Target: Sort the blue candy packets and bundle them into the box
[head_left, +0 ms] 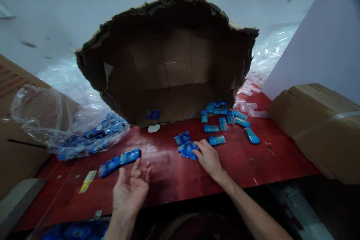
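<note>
My left hand (132, 185) is palm up above the red table, fingers apart and curled a little, with nothing in it. Just beyond its fingertips lie two blue packs (119, 161), end to end. My right hand (206, 155) reaches over the middle of the table. Its thumb and forefinger pinch the right edge of a blue sachet (188, 147) in a small loose group. Another blue sachet (182, 137) lies just behind. Right of these are several clear containers with blue pieces (216, 140).
A large torn-open cardboard box (180, 97) faces me at the back. A plastic bag of blue packs (94, 135) lies left. Closed cartons (315, 127) stand right, near clear plastic pieces (247, 107). A yellow label (88, 181) is front left.
</note>
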{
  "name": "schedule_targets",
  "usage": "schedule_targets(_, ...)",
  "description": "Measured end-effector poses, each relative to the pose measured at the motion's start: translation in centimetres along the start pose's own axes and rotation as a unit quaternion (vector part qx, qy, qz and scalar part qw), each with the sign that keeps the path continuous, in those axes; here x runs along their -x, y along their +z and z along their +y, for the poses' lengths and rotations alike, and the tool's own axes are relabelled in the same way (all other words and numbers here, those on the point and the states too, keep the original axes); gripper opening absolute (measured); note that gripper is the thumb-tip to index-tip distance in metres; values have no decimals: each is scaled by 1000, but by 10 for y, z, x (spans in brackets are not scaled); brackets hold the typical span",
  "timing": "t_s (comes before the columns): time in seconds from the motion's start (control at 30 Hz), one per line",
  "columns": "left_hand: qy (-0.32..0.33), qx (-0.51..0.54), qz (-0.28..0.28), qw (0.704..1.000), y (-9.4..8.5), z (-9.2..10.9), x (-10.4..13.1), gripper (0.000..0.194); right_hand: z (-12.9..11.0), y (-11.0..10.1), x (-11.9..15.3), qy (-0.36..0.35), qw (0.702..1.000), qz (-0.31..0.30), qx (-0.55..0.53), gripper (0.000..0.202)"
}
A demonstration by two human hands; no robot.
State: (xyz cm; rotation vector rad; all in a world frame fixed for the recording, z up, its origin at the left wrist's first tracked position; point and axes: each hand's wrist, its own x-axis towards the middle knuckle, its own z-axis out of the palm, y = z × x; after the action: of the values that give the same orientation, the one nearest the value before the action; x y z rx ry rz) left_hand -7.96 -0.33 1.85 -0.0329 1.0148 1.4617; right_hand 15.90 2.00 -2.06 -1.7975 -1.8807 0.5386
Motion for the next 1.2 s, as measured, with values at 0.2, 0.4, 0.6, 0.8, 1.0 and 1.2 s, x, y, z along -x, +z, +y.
schedule_targets(0.2, -104, -143, -34, 984, 16, -52, 7, 9, -5, 21, -14, 12, 995, 11, 99, 19)
schedule_targets(0.4, -110, -258, -100, 955, 35, -91, 4, 23, -9, 2, 0, -39, 995, 21, 86, 25)
schedule_targets(0.6, -46, -295, -120, 947, 43, -98, -2, 22, -12, -7, 19, -56, 980, 30, -189, 20)
schedule_targets(0.8, -37, -304, -126, 944, 40, -106, -3, 21, -4, 19, 12, 108, 870, -58, -477, 23)
schedule_targets(1.0, 0, -302, -118, 946, 43, -114, -9, 22, -10, 27, 17, 120, 888, -5, -444, 25)
schedule_targets(1.2, -21, -286, -146, 947, 50, -117, -4, 24, -19, 22, 23, 121, 899, 11, -420, 26)
